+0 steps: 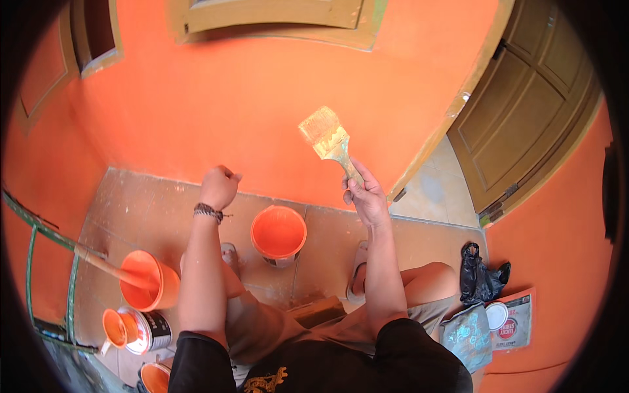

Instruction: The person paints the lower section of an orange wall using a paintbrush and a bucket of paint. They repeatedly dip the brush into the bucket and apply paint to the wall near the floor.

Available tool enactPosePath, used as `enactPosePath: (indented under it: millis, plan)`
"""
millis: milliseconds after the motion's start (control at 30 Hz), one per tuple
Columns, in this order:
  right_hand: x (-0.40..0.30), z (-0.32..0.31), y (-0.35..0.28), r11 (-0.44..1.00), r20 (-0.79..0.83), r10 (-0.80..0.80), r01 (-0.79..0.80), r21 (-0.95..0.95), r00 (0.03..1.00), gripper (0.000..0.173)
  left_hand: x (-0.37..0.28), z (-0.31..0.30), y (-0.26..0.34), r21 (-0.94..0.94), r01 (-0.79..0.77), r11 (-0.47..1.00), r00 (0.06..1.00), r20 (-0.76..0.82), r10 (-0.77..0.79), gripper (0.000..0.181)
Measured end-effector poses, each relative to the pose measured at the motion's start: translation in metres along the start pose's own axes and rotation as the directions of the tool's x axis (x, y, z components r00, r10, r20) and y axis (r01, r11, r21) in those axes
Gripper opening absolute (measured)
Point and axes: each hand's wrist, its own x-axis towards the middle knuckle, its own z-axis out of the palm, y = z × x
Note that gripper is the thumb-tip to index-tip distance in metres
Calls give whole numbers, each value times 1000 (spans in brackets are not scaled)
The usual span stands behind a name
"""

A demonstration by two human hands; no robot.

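My right hand (366, 194) grips the wooden handle of a wide, flat paintbrush (335, 140). Its bristles point up and to the left, coated with orange paint, in front of the orange wall (236, 108). Pale green and yellow paint stains its ferrule and handle. To the left, my left hand (219, 187) is curled into a loose fist with nothing seen in it; a braided bracelet (209, 212) circles the wrist. On the tiled floor between my feet stands a small bucket (278, 233) of orange paint, below and between both hands.
At left, a larger orange bucket (167, 285) holds a wooden stick, near a paint can (157, 330), an orange cup (118, 328) and a green metal frame (73, 294). A wooden door (521, 98) stands ajar at right. A black plastic bag (479, 280) lies below it.
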Motion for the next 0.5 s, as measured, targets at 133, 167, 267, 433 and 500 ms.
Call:
enactPosePath:
  millis: [133, 167, 267, 433, 500]
  plan:
    - [-6, 8, -20, 995, -58, -87, 84, -48, 995, 52, -1, 27, 9, -21, -11, 1000, 996, 86, 12, 33]
    - [-6, 11, -24, 994, -69, -98, 94, -59, 993, 52, 0, 31, 12, -18, -16, 1000, 995, 96, 17, 33]
    - [-9, 12, -28, 990, -63, -128, 125, -62, 990, 51, -3, 33, 21, -19, -23, 1000, 994, 102, 25, 32]
    - [-8, 12, -19, 996, -55, -76, 73, -59, 996, 51, -5, 27, 13, 27, -42, 999, 996, 82, 39, 32]
    - [-2, 14, -11, 999, -31, -20, 19, -32, 999, 51, -2, 21, 4, 102, -73, 992, 995, 71, 66, 33]
